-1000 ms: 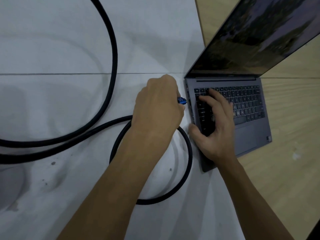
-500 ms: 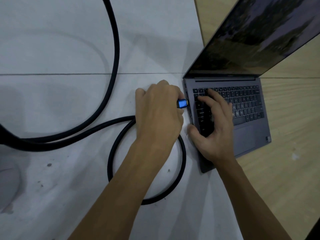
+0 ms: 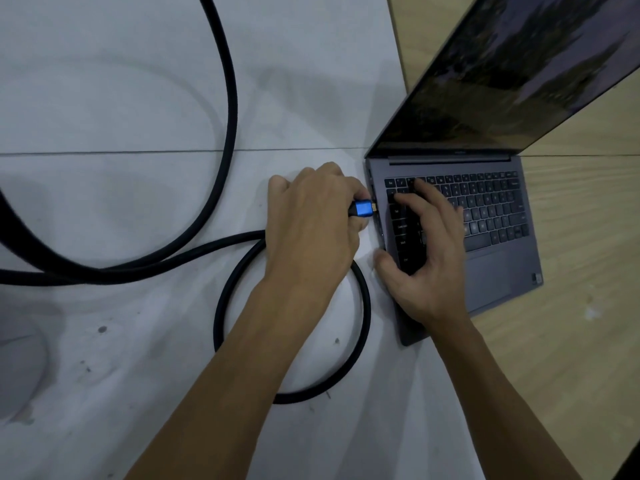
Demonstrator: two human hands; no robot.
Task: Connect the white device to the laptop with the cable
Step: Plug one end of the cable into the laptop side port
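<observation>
Head view: blue plug (image 3: 467, 208) between left fingers (image 3: 360, 195).

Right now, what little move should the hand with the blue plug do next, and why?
Probably slide the blue plug straight right into the laptop. The left hand pinches it with its gold tip pointing at the laptop's left edge, seemingly just short of the side and not seated. The right hand presses on the keyboard, bracing the laptop against the push.
</observation>
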